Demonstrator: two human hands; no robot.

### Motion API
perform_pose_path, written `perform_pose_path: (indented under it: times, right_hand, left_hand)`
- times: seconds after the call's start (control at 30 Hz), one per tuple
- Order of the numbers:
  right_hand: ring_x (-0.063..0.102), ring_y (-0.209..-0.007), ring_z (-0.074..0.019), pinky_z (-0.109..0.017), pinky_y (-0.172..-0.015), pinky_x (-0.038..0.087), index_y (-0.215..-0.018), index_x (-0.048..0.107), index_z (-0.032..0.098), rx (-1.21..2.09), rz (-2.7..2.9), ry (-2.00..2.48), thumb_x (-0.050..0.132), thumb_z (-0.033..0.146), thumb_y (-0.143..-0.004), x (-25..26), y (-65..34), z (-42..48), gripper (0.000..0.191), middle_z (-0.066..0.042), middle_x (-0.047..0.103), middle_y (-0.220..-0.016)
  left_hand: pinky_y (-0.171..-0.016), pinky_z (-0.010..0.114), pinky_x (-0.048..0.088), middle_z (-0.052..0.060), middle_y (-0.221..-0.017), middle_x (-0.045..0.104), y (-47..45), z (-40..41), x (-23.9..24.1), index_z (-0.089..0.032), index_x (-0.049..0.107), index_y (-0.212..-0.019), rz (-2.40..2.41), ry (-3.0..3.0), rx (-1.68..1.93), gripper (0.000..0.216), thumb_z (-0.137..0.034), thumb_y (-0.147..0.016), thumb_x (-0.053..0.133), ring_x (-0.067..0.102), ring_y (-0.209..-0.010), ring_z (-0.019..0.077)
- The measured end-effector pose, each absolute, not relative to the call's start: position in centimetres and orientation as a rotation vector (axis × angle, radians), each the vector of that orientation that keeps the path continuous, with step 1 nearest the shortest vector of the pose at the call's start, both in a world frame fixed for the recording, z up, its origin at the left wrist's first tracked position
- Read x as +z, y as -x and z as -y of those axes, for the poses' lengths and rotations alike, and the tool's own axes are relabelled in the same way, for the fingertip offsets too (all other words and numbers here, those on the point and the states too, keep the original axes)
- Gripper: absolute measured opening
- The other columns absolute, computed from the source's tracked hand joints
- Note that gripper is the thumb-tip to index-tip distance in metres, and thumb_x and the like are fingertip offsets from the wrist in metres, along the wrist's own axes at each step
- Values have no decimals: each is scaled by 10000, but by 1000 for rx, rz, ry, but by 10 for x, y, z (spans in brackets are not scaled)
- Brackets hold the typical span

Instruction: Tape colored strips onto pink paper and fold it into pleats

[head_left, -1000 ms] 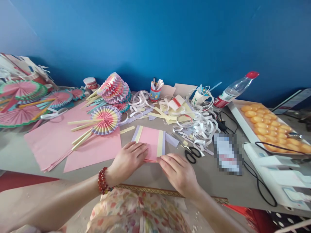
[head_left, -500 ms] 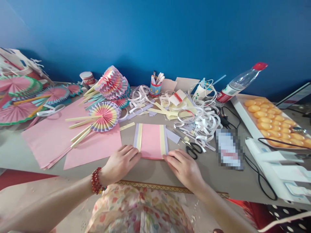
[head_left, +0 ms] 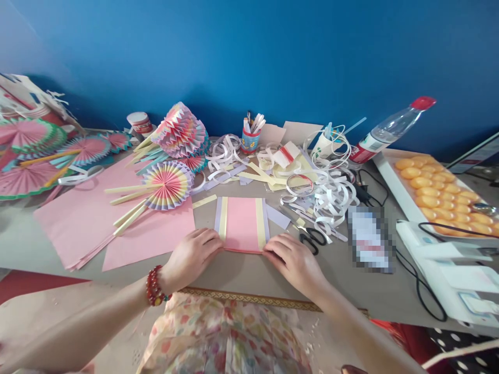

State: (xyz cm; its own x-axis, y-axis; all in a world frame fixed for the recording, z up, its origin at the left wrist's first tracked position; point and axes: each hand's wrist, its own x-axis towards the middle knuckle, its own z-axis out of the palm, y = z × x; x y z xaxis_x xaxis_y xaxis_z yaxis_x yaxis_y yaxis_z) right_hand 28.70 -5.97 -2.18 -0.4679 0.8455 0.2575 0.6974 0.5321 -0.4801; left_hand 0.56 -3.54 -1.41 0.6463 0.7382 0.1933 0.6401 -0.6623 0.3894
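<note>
A pink sheet of paper [head_left: 241, 221] with yellow and lilac strips down both sides lies flat on the table in front of me. Its near edge is folded into a narrow band. My left hand [head_left: 197, 254] pinches the near left corner, and my right hand [head_left: 290, 259] pinches the near right corner. Fingers of both hands are closed on the fold, with the thumbs mostly hidden. Just left of the sheet, a finished paper fan [head_left: 167, 184] with pale yellow sticks rests on large pink sheets [head_left: 152, 239].
Black-handled scissors [head_left: 312, 239] lie to the right, beside curled white paper strips [head_left: 331, 197]. Behind stand a pen cup [head_left: 250, 140] and a tilted bottle [head_left: 390, 130]. More fans [head_left: 27, 179] lie at the far left. A power strip [head_left: 452, 275] and cables occupy the right.
The folded near edge has shifted slightly away from me, and less of the pink sheet shows. Both hands moved forward a little with it, still gripping the corners.
</note>
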Motion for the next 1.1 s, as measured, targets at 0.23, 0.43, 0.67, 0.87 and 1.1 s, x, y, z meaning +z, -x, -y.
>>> perform_pose_path:
  times: [0.23, 0.43, 0.67, 0.87, 1.1]
  right_hand:
    - [581, -841, -191, -304, -736, 437, -900, 605, 208, 556, 2311, 1291, 502, 198, -959, -18, -288, 53, 120, -36, 646, -862]
    - [581, -831, -198, -298, -720, 419, -865, 595, 210, 555, 2348, 1382, 516, 183, -943, -15, -284, 47, 114, -33, 635, -834]
    - [588, -792, -187, -289, -701, 396, -816, 576, 213, 591, 2384, 1432, 542, 251, -945, -14, -283, 36, 139, -16, 649, -800]
    - [594, -758, -180, -273, -661, 379, -780, 549, 212, 570, 2435, 1477, 549, 227, -927, -10, -280, 31, 147, -18, 638, -772]
    - [600, -762, -171, -258, -657, 379, -793, 550, 219, 553, 2474, 1489, 524, 220, -926, -7, -280, 29, 136, -19, 649, -792]
  left_hand:
    - [-793, 323, 430, 42, -918, 649, -2, 28, -16, -199, 622, -929, -1159, -2439, 510, 197, -265, -996, 449, 581, -874, 191]
    - [-729, 286, 411, 23, -856, 628, -2, 16, -9, -192, 613, -857, -1192, -2314, 404, 196, -264, -980, 479, 584, -781, 168]
    - [-681, 248, 391, -13, -788, 620, -2, 3, -5, -199, 597, -801, -1140, -2239, 337, 183, -236, -952, 501, 579, -716, 141]
    - [-639, 232, 378, -20, -796, 628, -2, -4, -1, -199, 591, -774, -1131, -2189, 302, 176, -230, -928, 513, 572, -697, 132]
    - [-653, 241, 390, -8, -806, 621, -2, -8, -3, -193, 614, -769, -1110, -2183, 328, 183, -257, -918, 528, 573, -718, 137]
